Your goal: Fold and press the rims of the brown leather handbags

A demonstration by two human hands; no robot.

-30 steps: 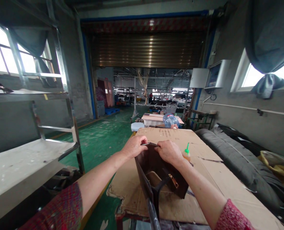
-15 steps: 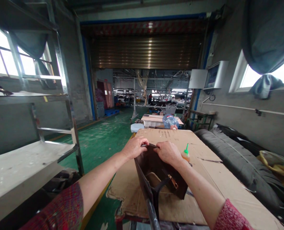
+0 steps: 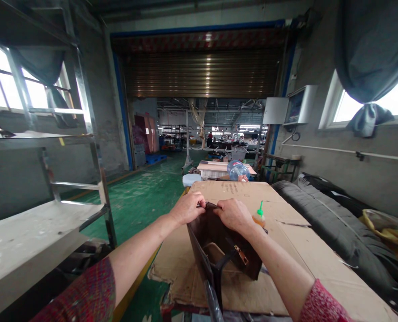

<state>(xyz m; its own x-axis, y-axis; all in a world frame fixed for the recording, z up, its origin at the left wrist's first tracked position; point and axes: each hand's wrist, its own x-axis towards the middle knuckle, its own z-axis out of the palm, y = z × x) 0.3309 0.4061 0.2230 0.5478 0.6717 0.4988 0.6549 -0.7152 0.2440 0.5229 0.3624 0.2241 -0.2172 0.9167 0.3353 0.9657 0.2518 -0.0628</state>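
A dark brown leather bag [image 3: 219,248] with a gold clasp stands open on a cardboard sheet [image 3: 293,250] in front of me. My left hand [image 3: 188,208] pinches the far rim of the bag on the left. My right hand [image 3: 233,215] grips the same rim on the right, fingers curled over the edge. The two hands almost meet at the rim's middle. A small bottle with a green nozzle [image 3: 260,216] stands just right of my right hand.
A metal shelf rack [image 3: 44,214] stands at the left. Rolls of dark material [image 3: 333,223] lie along the right wall. Past the cardboard are a box and a water jug [image 3: 239,170], with a green floor [image 3: 141,197] and an open roller door beyond.
Both hands have kept their hold on the bag's rim and shifted slightly. The view has drifted a little.
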